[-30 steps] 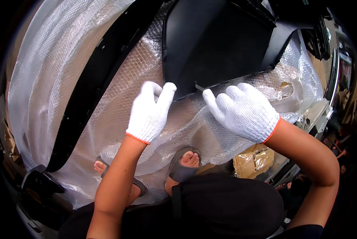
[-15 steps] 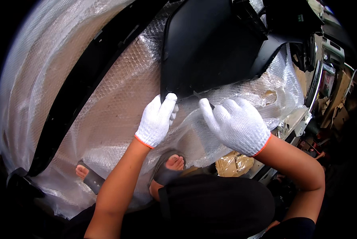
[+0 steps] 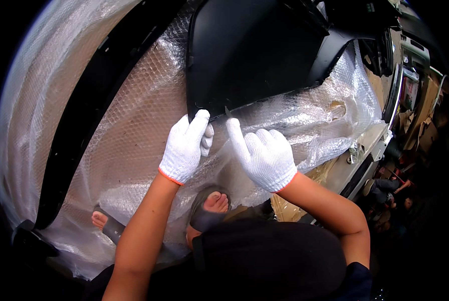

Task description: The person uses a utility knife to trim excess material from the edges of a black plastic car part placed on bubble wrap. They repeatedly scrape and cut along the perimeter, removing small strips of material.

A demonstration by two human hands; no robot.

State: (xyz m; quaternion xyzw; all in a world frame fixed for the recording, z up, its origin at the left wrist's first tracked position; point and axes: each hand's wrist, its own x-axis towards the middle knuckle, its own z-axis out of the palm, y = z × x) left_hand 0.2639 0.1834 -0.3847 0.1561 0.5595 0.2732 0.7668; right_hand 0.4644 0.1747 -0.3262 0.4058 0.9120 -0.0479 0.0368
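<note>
Nearest, two bare feet in dark open sandals (image 3: pixel 210 213) are seen through a sheet of clear bubble wrap (image 3: pixel 134 150), its surface dimpled in a regular quilted pattern and glossy where light is caught. Both hands are covered by white knitted gloves with orange cuffs. The left hand (image 3: pixel 184 148) is laid on the wrap just below the near corner of a large black moulded panel (image 3: pixel 254 55), matte and smooth, with a curved edge; its fingers (image 3: pixel 199 123) are held together and extended, the tips touching the panel's lower edge, nothing being clamped. The right hand (image 3: pixel 265 156) is placed just beside it, to the right, fingers slightly apart and pressed flat on the wrap, the forefinger reaching up to the same edge. The panel lies just beyond the fingertips, resting on the wrap, with film bunched and crinkled along its lower right side. To the left, a long narrow black strip (image 3: pixel 84 115) is seen curving under the wrap. At the far right, brown cardboard (image 3: pixel 380 83) and metal fittings (image 3: pixel 357 148) are glimpsed past the wrap's edge.
</note>
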